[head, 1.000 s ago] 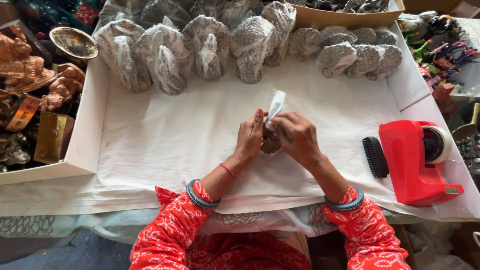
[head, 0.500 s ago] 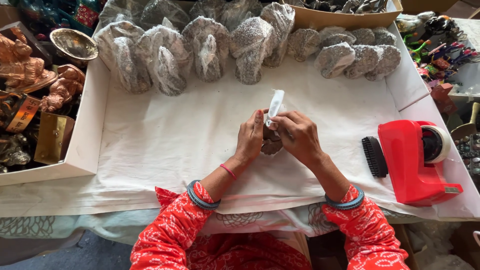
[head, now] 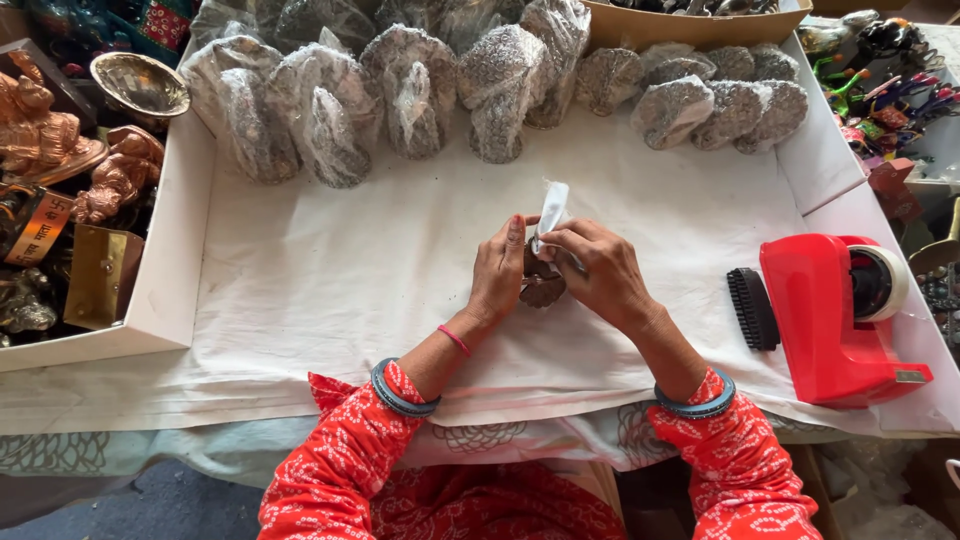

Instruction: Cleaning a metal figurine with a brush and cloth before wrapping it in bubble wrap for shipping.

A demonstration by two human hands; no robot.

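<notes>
At the centre of the frame, over a white cloth [head: 300,290], the left hand [head: 497,275] and right hand [head: 597,270] together pinch a small dark ornament [head: 541,287] in a clear bag [head: 551,207]. A red tape dispenser [head: 835,315] sits at right, wrapped bundles [head: 420,90] along the top.
</notes>
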